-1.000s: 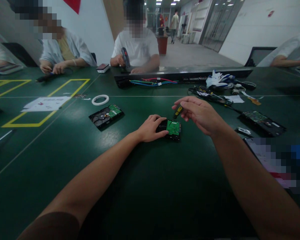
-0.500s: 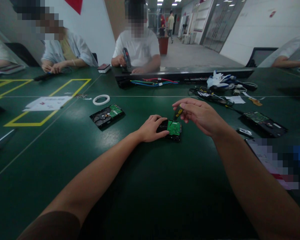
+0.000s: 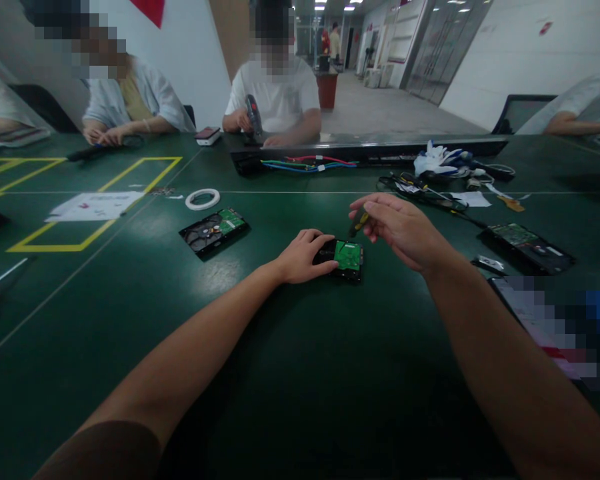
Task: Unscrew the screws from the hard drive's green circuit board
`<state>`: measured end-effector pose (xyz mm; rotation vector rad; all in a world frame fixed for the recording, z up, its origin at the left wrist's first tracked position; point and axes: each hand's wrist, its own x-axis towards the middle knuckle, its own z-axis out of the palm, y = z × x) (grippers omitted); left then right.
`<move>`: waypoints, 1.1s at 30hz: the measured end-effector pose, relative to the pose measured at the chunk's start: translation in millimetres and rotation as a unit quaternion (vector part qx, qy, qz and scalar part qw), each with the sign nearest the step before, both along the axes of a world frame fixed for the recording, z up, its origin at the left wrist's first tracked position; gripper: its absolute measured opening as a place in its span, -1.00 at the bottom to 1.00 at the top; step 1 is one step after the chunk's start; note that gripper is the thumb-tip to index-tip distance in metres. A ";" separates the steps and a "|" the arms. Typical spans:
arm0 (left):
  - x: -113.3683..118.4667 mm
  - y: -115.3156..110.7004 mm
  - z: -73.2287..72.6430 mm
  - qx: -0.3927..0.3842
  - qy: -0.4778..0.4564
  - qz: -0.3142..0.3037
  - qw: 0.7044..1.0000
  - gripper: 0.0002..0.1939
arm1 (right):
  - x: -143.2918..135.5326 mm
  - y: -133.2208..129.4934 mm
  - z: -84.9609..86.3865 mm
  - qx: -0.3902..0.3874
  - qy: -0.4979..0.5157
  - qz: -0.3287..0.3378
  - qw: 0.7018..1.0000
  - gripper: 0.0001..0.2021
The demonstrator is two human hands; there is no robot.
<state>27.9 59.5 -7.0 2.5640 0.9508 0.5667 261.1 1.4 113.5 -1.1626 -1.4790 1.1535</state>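
A hard drive [image 3: 349, 255] lies on the green table with its green circuit board facing up. My left hand [image 3: 303, 259] grips its left end, fingers along the far edge and thumb along the near side. Just above and to the right of the drive, my right hand [image 3: 393, 223] pinches a small black and yellow screwdriver [image 3: 361, 221]. The screwdriver tilts down to the left over the board; whether its thin tip touches the drive I cannot tell. The part of the drive under my left palm is hidden.
Another hard drive [image 3: 215, 231] lies to the left beside a roll of white tape [image 3: 203, 199]; a third hard drive [image 3: 527, 248] is at right. Cables [image 3: 415, 190] and white gloves [image 3: 443, 162] lie farther back. A co-worker [image 3: 275, 100] sits opposite behind a long black panel [image 3: 375, 152].
My right hand has shifted slightly right with the screwdriver, which has turned a little in the fingers. My left hand and the hard drive stay put. A person in the background walked farther off.
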 end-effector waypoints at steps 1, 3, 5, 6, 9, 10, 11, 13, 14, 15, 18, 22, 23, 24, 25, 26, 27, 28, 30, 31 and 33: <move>0.1 0.0 0.0 0.000 -0.001 0.001 1.000 -0.20 | -0.1 0.6 -0.8 0.002 0.002 -0.004 1.000 -0.84; 0.4 -0.1 0.0 0.001 -0.003 0.002 1.000 -0.20 | -0.5 1.5 -2.1 0.002 0.008 -0.011 1.000 -0.86; 0.6 -0.4 0.1 0.001 -0.005 0.000 1.000 -0.20 | -1.3 1.9 -3.0 -0.005 0.015 -0.016 1.000 -0.89; 0.7 -0.6 0.1 0.001 -0.006 -0.001 1.000 -0.20 | -1.7 1.9 -3.2 -0.010 0.019 -0.016 1.000 -0.90; 0.8 -1.1 0.2 0.002 -0.009 0.001 1.000 -0.21 | -3.2 0.4 -2.1 -0.022 0.034 -0.011 0.999 -0.92; 0.8 -1.1 0.2 0.002 -0.009 0.002 1.000 -0.22 | -3.4 -0.3 -1.3 -0.025 0.038 -0.010 0.999 -0.92; 0.8 -1.0 0.0 0.002 -0.010 0.002 1.000 -0.22 | -3.5 -1.0 -0.3 -0.028 0.041 -0.009 0.999 -0.93; 0.7 -0.6 -0.3 0.004 -0.010 0.001 1.000 -0.21 | -3.1 -2.2 1.9 -0.029 0.035 -0.007 0.999 -0.90; 0.7 -0.3 -0.5 0.005 -0.009 0.001 1.000 -0.21 | -2.6 -2.6 2.9 -0.026 0.025 -0.007 0.999 -0.87; 0.6 -0.1 -0.7 0.004 -0.007 0.001 1.000 -0.20 | -2.1 -2.7 3.6 -0.021 0.015 -0.007 1.000 -0.84; 0.5 0.5 -1.4 0.002 -0.001 0.003 1.000 -0.18 | -1.1 -2.2 4.0 -0.017 0.003 0.002 1.000 -0.83; 0.7 1.0 -3.0 0.005 -0.004 0.004 1.000 -0.20 | -2.4 -0.7 1.6 -0.024 0.033 0.018 0.999 -0.85; 0.8 1.2 -3.3 0.006 -0.005 0.004 1.000 -0.20 | -2.9 -0.3 0.8 -0.028 0.041 0.020 0.999 -0.85; 0.8 1.3 -3.5 0.006 -0.006 0.004 1.000 -0.20 | -3.3 0.1 0.2 -0.032 0.049 0.022 0.998 -0.84; 0.8 1.4 -3.6 0.005 -0.006 0.005 1.000 -0.20 | -3.6 0.3 -0.3 -0.035 0.055 0.023 0.998 -0.84; 0.8 1.5 -3.5 0.004 -0.004 0.005 1.000 -0.19 | -3.7 0.5 -0.7 -0.036 0.059 0.023 0.997 -0.83; 0.7 1.4 -3.2 0.003 -0.003 0.006 1.000 -0.19 | -3.7 0.5 -0.8 -0.035 0.059 0.023 0.997 -0.83; 0.7 1.1 -2.8 0.003 -0.003 0.006 1.000 -0.19 | -3.7 0.4 -0.8 -0.032 0.056 0.024 0.998 -0.83; 0.7 0.2 -1.6 0.004 -0.005 0.004 1.000 -0.20 | -3.8 -0.3 -0.6 -0.023 0.047 0.025 0.998 -0.84; 0.8 -0.4 -1.0 0.005 -0.007 0.003 1.000 -0.20 | -3.9 -0.7 -0.4 -0.019 0.043 0.026 0.999 -0.84; 1.1 -1.4 0.0 0.007 -0.009 0.003 1.000 -0.20 | -4.5 -1.4 -0.6 -0.017 0.040 0.024 0.999 -0.86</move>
